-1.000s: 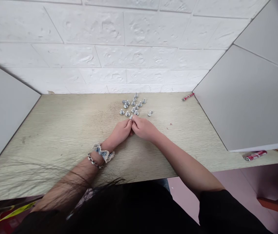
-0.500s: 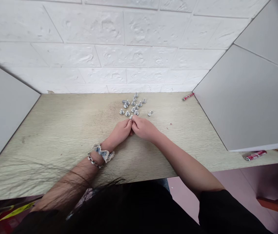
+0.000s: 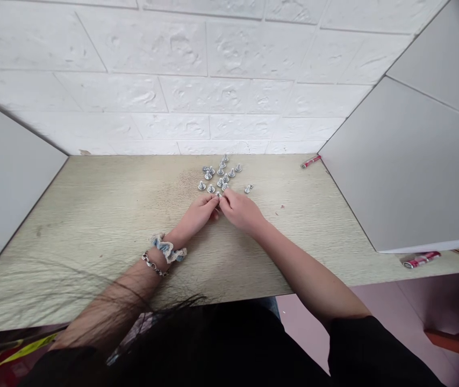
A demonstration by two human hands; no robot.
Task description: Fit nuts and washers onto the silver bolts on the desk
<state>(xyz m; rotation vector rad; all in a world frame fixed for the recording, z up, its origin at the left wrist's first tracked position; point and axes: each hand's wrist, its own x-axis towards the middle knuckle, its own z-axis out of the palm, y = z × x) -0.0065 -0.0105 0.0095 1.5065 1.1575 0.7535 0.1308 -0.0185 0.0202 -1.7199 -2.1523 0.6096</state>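
Both hands meet at the middle of the wooden surface, fingertips together around one small silver screw. My left hand pinches it from the left, thumb on top. From the right, my right hand has thumb and forefinger closed on the same piece; its lower part is hidden by the fingers. Just beyond my fingertips stand several silver screws with washers, most with the threaded end up. One screw lies apart on its side to the right. A scrunchie and a chain bracelet circle my left wrist.
A white brick-pattern wall closes off the back. Grey panels stand at the left and right. One red battery lies by the right panel's far corner, another red battery near the front edge.
My fingers have shifted slightly around the screw, and the left hand's fingers have loosened and spread a little below it. The screws on the table stay in place.
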